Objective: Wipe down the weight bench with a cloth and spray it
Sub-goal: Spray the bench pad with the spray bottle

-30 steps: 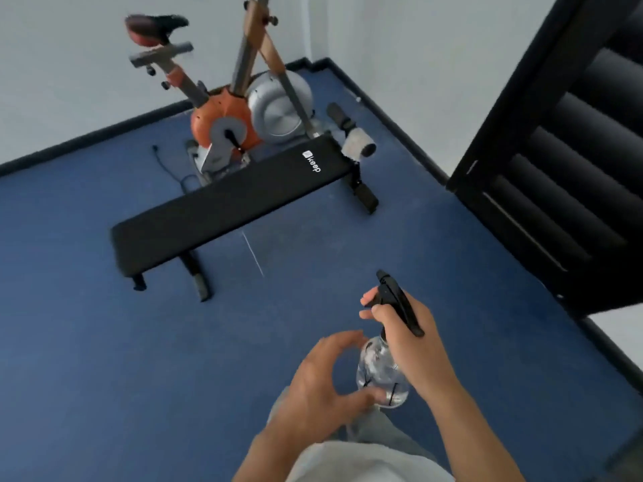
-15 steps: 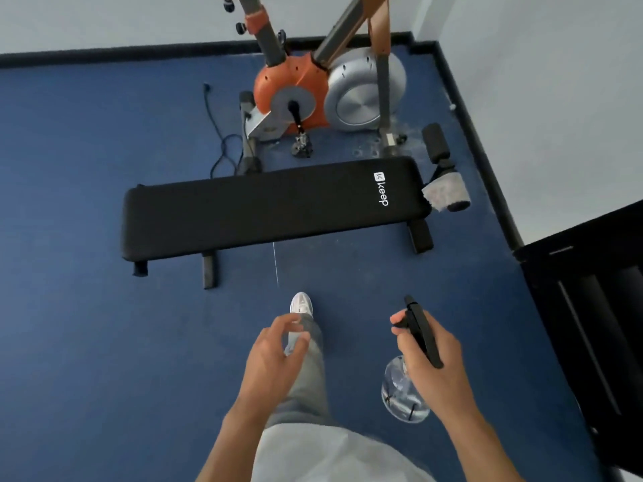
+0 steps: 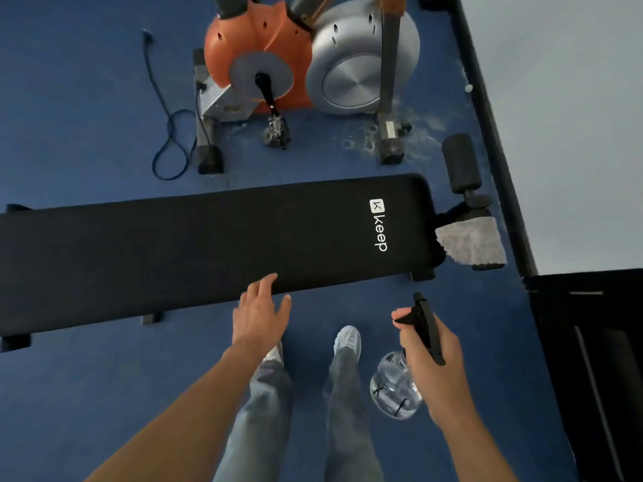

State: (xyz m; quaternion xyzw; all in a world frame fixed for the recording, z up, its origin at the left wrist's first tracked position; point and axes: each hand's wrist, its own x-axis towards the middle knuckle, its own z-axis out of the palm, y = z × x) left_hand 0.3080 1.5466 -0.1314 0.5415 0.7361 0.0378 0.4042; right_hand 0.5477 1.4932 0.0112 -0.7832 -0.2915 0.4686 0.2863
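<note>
We are standing on the blue carpet [image 3: 87, 394] and looking down at the black weight bench [image 3: 208, 245], which is lying crosswise in front of us, its pad printed with a white "keep" logo near the right end. Our left hand [image 3: 259, 314] is reaching out with the fingers straight and spread, holding nothing. Its fingertips are lying over the near edge of the pad, though we cannot tell whether they are touching it. Our right hand [image 3: 435, 363] is gripping the spray bottle [image 3: 393, 387] by its neck, with the fingers wrapped round it, the forefinger resting on the black trigger and the nozzle pointing toward the bench. The bottle is clear and round-bodied, and it is hanging low beside our right leg, apart from the bench.

The grey cloth [image 3: 469, 243] is draped over the near foam roller [image 3: 487, 266] at the bench's right end, just beside the pad and well apart from both hands. A far foam roller [image 3: 461, 163], bare and black, is sticking out behind it. Our white shoes [image 3: 348, 339] and jeans [image 3: 264, 412] are showing between the two arms.

Beyond the bench an orange and silver exercise bike [image 3: 264, 57] is standing, with a black cable [image 3: 170, 133] trailing in loops on the carpet to its left. A black piece of furniture [image 3: 591, 360] is filling the right edge, beneath a white wall [image 3: 574, 116].
</note>
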